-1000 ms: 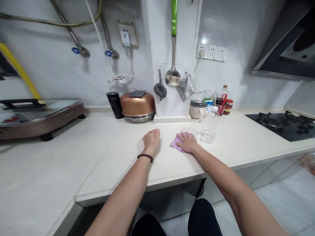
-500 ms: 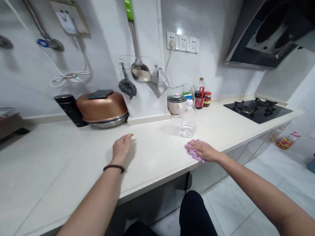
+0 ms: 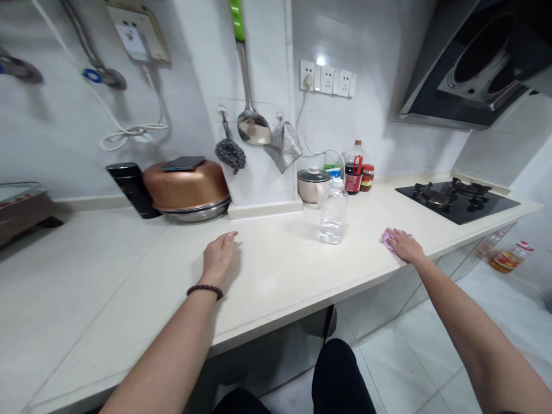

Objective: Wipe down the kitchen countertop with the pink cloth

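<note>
My right hand [image 3: 406, 246] lies over a crumpled light-purple cleaning cloth [image 3: 388, 238] and presses it to the white countertop [image 3: 276, 270], near the front edge. Most of the cloth is covered by the palm and fingers. On the left, my left hand [image 3: 219, 256] rests on the counter on its side, loosely bent and holding nothing; some of its fingers are hidden. A dark beaded bracelet [image 3: 205, 290] circles that wrist. Between the two hands stands a clear plastic bottle [image 3: 332, 215] with a white cap and some clear liquid inside.
Along the wall are a black tumbler [image 3: 134, 190], a copper-coloured basin [image 3: 187, 187] with a phone [image 3: 184, 163] on top, a lidded pot [image 3: 313, 187], a sauce bottle [image 3: 353, 172] and a jar [image 3: 367, 177]. A gas hob [image 3: 457, 201] sits at right. Utensils hang above.
My right hand has slid the cloth rightward along the counter, away from the clear bottle. My left hand keeps its place. The view has shifted slightly.
</note>
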Demonstrator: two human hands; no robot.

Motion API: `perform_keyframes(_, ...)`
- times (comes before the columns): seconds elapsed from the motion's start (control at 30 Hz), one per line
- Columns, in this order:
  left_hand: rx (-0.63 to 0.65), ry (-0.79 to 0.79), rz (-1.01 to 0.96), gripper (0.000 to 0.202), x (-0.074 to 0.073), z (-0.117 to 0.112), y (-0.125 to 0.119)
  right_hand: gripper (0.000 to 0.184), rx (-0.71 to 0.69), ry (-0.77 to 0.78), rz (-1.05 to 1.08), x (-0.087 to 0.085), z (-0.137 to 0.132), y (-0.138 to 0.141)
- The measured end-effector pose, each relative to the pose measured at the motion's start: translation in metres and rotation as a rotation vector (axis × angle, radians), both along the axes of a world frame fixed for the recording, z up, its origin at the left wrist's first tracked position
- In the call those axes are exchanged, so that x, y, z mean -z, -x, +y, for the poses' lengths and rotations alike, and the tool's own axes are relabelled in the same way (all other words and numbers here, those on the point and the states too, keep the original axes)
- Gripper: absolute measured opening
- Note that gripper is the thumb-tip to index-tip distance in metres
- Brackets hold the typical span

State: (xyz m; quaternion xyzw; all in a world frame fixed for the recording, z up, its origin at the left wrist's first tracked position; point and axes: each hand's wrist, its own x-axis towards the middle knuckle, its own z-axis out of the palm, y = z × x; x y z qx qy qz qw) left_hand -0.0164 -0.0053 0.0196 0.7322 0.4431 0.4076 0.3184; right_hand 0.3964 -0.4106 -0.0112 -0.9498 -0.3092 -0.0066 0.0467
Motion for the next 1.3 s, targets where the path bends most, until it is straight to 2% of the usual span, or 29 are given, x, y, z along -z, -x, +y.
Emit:
perform_keyframes(0.1, 0.007, -0.027, -0.009, 0.044, 0.001, -0.001, -0.001, 0.063, 0.008, 0.029, -0.002, 0.002, 0.003, 0.011)
perform_keyframes(0.2, 0.027, -0.048, 0.004, 0.048, 0.002, -0.001, -0.002, 0.063, -0.032, 0.066, -0.017, 0.003, 0.013, 0.035)
perform_keyframes(0.3, 0.041, -0.040, 0.035, 0.046, 0.001, -0.002, -0.004, 0.062, -0.131, 0.074, -0.022, 0.001, 0.034, 0.079)
perform_keyframes(0.47, 0.037, -0.026, 0.050, 0.038, 0.001, -0.003, -0.003, 0.061, -0.381, 0.022, 0.033, -0.006, 0.081, 0.166)
perform_keyframes(0.57, 0.029, -0.034, 0.056, 0.039, 0.002, -0.002, 0.002, 0.060, -0.516, -0.018, 0.060, -0.011, 0.096, 0.197)
perform_keyframes(0.67, 0.037, -0.049, 0.064, 0.044, 0.001, -0.001, 0.006, 0.060, -0.604, -0.034, 0.082, -0.011, 0.095, 0.200)
perform_keyframes(0.77, 0.039, -0.049, 0.077, 0.049, 0.001, -0.001, 0.007, 0.059, -0.614, -0.026, 0.094, -0.008, 0.085, 0.177)
perform_keyframes(0.9, 0.034, -0.072, 0.076, 0.047, 0.002, -0.002, 0.004, 0.060, -0.438, -0.018, 0.052, 0.000, 0.066, 0.134)
perform_keyframes(1.0, 0.030, -0.078, 0.063, 0.045, 0.002, -0.003, 0.001, 0.060, -0.360, -0.025, -0.016, 0.010, 0.057, 0.119)
perform_keyframes(1.07, 0.029, -0.060, 0.053, 0.044, 0.002, -0.005, -0.001, 0.060, -0.393, -0.037, -0.053, 0.016, 0.054, 0.124)
perform_keyframes(1.17, 0.045, -0.030, 0.065, 0.044, 0.000, -0.008, -0.005, 0.060, -0.517, -0.046, -0.055, 0.019, 0.058, 0.148)
perform_keyframes(1.3, 0.050, -0.028, 0.099, 0.045, -0.002, -0.010, -0.010, 0.059, -0.730, -0.031, 0.010, 0.005, 0.082, 0.198)
